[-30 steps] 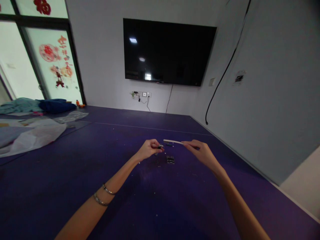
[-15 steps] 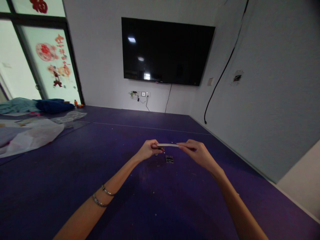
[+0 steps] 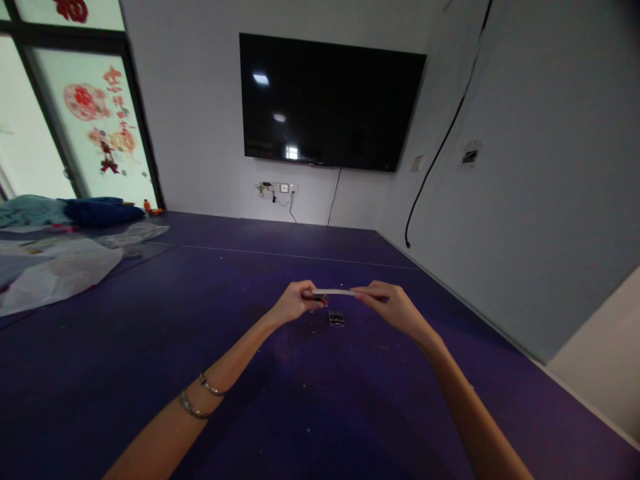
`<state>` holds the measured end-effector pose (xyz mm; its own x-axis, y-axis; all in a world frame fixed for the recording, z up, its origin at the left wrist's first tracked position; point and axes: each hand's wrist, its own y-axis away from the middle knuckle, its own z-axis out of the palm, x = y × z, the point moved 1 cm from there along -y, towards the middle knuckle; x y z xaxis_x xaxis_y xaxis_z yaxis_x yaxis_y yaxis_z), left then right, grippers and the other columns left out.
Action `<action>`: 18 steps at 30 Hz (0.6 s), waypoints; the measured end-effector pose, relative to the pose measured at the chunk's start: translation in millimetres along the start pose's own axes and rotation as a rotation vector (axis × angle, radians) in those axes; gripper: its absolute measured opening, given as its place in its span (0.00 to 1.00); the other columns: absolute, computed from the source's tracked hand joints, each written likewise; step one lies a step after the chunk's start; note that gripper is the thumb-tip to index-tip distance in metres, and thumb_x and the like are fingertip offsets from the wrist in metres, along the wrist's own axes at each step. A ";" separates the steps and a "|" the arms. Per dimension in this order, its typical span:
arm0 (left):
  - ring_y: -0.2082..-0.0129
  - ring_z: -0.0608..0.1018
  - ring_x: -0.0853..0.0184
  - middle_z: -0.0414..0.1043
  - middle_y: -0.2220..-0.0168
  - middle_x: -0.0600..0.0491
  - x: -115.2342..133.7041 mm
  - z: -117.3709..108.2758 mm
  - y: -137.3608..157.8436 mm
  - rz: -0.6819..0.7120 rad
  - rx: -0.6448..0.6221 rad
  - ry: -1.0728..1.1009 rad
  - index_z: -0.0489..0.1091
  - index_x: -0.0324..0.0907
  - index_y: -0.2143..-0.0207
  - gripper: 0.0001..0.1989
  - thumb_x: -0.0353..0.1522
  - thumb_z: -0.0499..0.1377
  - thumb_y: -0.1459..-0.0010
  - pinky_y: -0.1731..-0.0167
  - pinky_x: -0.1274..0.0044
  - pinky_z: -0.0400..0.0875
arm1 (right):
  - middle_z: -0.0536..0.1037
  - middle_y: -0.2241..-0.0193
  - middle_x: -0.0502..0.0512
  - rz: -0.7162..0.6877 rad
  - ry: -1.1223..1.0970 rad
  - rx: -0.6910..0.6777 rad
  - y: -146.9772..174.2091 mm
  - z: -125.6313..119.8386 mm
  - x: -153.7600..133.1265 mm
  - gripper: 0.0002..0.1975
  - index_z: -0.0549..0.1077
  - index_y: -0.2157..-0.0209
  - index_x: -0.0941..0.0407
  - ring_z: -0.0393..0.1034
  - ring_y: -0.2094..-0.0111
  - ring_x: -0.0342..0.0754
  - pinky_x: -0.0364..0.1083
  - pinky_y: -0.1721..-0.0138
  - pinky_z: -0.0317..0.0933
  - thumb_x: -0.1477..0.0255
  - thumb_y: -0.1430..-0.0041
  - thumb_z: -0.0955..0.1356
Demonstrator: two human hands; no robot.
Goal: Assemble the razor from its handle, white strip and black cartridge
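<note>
A thin whitish strip point(image 3: 334, 292) is stretched level between my two hands, bowed slightly upward. My left hand point(image 3: 295, 301) pinches its left end, and a small dark metallic bit shows under the strip by those fingers; I cannot make out what it is. The other end is gripped between thumb and fingers of my right hand point(image 3: 385, 301). Below the strip, on the purple floor point(image 3: 320, 373), lies a small dark rectangular case point(image 3: 337, 319) with a clear rim. Something small and pale sits just left of it, partly hidden by my left hand.
White plastic sheeting point(image 3: 65, 273) and folded blue cloth point(image 3: 103, 211) lie at the left near the glass door point(image 3: 95, 127). A black cable point(image 3: 440, 147) hangs down the right wall. A television point(image 3: 330, 103) is mounted on the far wall, above sockets point(image 3: 284, 189).
The whole view has shifted slightly, so everything appears a little further left. Both hands keep their hold on the strip, with hardly any other movement.
</note>
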<state>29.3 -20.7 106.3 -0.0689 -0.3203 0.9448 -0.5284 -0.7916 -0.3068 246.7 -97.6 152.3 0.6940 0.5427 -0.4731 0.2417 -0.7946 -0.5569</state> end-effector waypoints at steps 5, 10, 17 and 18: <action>0.74 0.76 0.69 0.76 0.73 0.50 0.5 0.9 0.1 0.015 -0.001 0.031 0.63 0.37 0.75 0.12 0.26 0.65 0.60 0.74 0.78 0.67 | 0.76 0.71 0.54 0.029 -0.004 0.028 -0.6 -1.1 2.7 0.15 0.77 0.60 0.53 0.67 0.71 0.45 0.43 0.69 0.59 0.62 0.43 0.63; 0.74 0.76 0.70 0.76 0.73 0.51 1.1 1.9 -0.1 0.017 -0.003 0.006 0.63 0.37 0.76 0.11 0.26 0.65 0.60 0.74 0.79 0.67 | 0.76 0.72 0.54 0.017 -0.001 -0.021 0.2 -2.2 3.8 0.15 0.77 0.60 0.52 0.67 0.72 0.45 0.43 0.71 0.59 0.61 0.43 0.63; 0.75 0.76 0.70 0.76 0.73 0.50 -1.8 1.1 -1.3 0.014 0.004 -0.006 0.62 0.37 0.76 0.11 0.26 0.65 0.60 0.74 0.79 0.67 | 0.77 0.70 0.54 0.017 -0.032 -0.057 0.1 -4.5 6.8 0.14 0.76 0.60 0.51 0.68 0.70 0.46 0.44 0.68 0.60 0.62 0.44 0.64; 0.74 0.76 0.70 0.76 0.73 0.50 -2.1 0.8 -1.4 0.012 0.006 0.001 0.62 0.37 0.76 0.11 0.26 0.64 0.59 0.74 0.79 0.67 | 0.77 0.70 0.54 0.024 -0.030 -0.038 0.0 -4.3 7.8 0.15 0.76 0.60 0.52 0.68 0.70 0.46 0.44 0.68 0.60 0.62 0.44 0.64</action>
<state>30.9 -19.4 104.6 -0.0765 -0.3294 0.9411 -0.5228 -0.7904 -0.3192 255.0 -94.6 151.5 0.6793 0.5307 -0.5068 0.2511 -0.8170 -0.5190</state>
